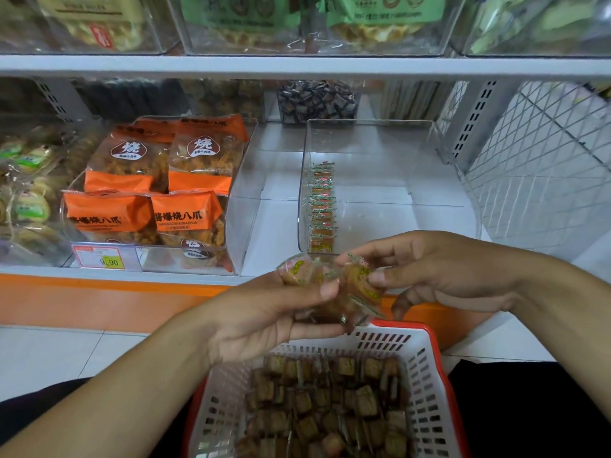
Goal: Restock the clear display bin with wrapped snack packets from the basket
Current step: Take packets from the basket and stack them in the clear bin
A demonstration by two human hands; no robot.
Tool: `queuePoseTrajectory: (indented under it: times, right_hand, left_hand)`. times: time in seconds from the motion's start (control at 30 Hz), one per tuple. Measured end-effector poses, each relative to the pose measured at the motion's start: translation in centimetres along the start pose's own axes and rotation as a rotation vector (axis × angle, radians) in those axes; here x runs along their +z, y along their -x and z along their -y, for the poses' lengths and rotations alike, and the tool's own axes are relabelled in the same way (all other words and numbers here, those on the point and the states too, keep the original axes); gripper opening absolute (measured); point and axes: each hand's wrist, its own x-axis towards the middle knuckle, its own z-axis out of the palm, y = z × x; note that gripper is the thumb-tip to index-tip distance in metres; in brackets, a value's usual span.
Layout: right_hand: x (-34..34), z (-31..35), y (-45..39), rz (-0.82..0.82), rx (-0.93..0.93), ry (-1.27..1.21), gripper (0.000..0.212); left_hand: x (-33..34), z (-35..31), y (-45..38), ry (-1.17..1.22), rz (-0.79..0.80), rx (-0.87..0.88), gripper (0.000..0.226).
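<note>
A white slotted basket [426,385] with a red rim sits low in the middle, full of small brown wrapped snack packets [330,404]. Above it, my left hand [264,322] holds a bunch of these packets [297,271] in its fingers. My right hand [439,272] pinches one packet [358,276] right beside that bunch. The clear display bin [390,153] stands on the lower shelf just behind my hands. A single row of packets [322,209] is lined up on edge along its left wall; the remaining floor of the bin is bare.
A clear bin of orange snack bags [158,186] stands left of the display bin, with a price tag [101,257] on its front. An orange shelf edge [99,292] runs below. A white wire grid panel [542,153] closes the right side. More bins fill the upper shelf [297,66].
</note>
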Motion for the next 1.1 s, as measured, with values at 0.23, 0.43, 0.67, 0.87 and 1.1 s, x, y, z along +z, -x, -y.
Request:
queuePoseTrajectory:
  times: [0.23, 0.43, 0.67, 0.87, 1.1]
  right_hand:
    - [-0.6, -0.1, -0.1, 0.091, -0.003, -0.065, 0.047]
    - [-1.0, 0.1, -0.3, 0.054, -0.012, 0.002, 0.051]
    - [-3.3, 2.1, -1.3, -0.554, -0.299, 0.444, 0.038]
    - [-3.9, 1.2, -6.5, -0.509, -0.078, 0.776, 0.042]
    - [-2.9, 1.1, -10.7, -0.453, -0.007, 0.741, 0.049]
  left_hand:
    - [0.0, -0.2, -0.1, -0.068, -0.12, 0.033, 0.04]
    - [0.0, 0.1, -0.4, -0.038, -0.092, -0.017, 0.042]
    - [0.3, 0.3, -1.2, -0.091, -0.575, 0.404, 0.01]
    - [0.0, -0.1, -1.4, -0.111, -0.802, 0.633, 0.033]
    - [-0.6, -0.2, -1.9, -0.069, -0.797, 0.561, 0.039]
